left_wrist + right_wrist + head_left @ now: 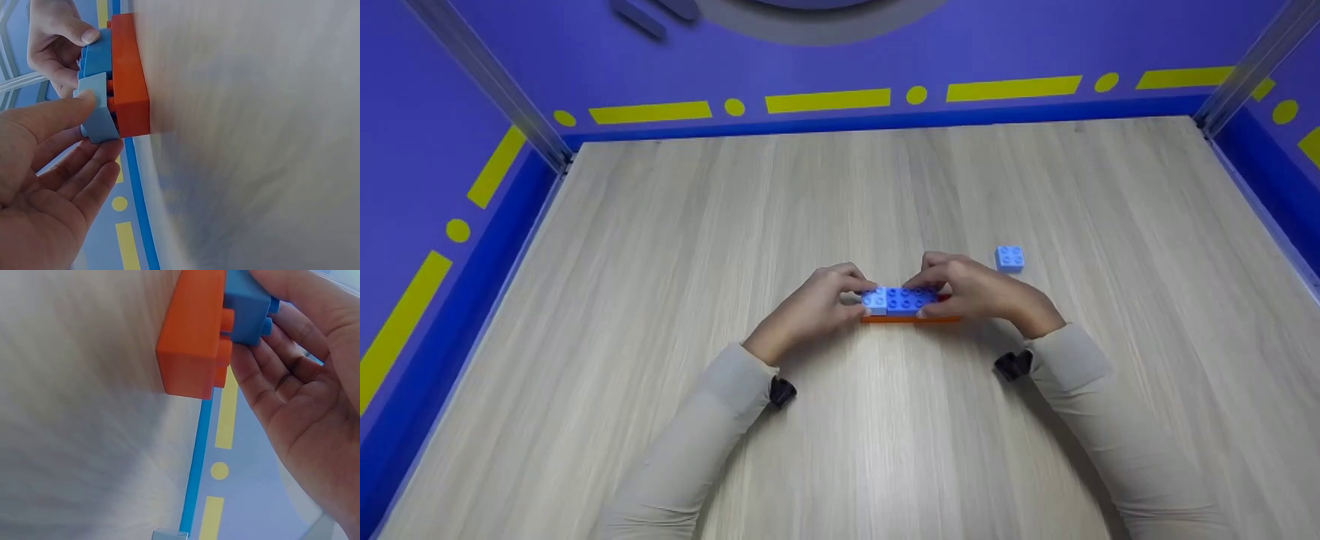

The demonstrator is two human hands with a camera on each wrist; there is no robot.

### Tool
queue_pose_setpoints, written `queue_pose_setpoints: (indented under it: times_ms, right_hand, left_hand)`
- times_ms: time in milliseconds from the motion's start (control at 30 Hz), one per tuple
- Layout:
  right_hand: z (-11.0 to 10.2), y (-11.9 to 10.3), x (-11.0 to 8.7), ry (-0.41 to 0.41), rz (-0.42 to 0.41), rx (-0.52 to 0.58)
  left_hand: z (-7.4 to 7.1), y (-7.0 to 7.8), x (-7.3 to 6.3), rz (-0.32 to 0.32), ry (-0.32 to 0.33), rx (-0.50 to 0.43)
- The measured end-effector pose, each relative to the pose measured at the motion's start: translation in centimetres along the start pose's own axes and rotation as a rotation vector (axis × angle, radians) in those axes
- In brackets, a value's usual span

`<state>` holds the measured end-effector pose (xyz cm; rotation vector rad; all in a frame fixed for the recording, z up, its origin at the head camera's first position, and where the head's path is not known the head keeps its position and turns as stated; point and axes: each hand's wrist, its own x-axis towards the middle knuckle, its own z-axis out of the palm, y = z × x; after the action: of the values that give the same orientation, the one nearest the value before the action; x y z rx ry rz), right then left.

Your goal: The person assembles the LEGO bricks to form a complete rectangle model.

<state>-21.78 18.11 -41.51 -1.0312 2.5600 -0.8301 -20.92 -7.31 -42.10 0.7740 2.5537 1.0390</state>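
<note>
One light-blue toy brick [103, 119] is pinched between thumb and fingers in the grip of the left hand [821, 298], near the middle of the wood-grain table [855, 450], midway between its left and right edges. On my remote feed from the left wrist, the brick sits tilted, orange studs showing in the gap beneath it. Beside it, the right hand [979, 291] has its grip on a darker blue brick [901, 298], thumb on the near side, fingers on the far side; I cannot tell whether that one is pressed fully down. Both rest on top of a long orange brick [188, 354], which lies on the table with bare studs at its right end. A second light-blue brick [1009, 259], four-studded, stands apart beyond the right hand, toward the table's far right corner. Past the far edge I see a purple-blue panel [840, 67] with yellow bars [827, 99].
</note>
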Motion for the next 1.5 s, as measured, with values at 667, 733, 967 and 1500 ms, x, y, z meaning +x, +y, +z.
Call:
queue_pose_setpoints:
  times_ms: [667, 733, 967, 1500]
  right_hand:
    - [0.0, -0.2, 0.1, -0.003, 0.020, 0.016]
    - [-0.1, -0.1, 0.0, -0.003, 0.018, 0.017]
    - [-0.1, -0.1, 0.0, -0.011, 0.028, 0.022]
    - [-0.1, 0.1, -0.1, -0.012, 0.003, -0.003]
  left_hand:
    - [0.0, 0.0, 0.1, -0.032, 0.014, -0.066]
    - [0.0, -0.1, 0.2, -0.022, 0.016, -0.085]
    - [0.3, -0.2, 0.4, -0.011, 0.021, -0.101]
    - [0.8, -0.7, 0.0, -0.087, 0.059, -0.164]
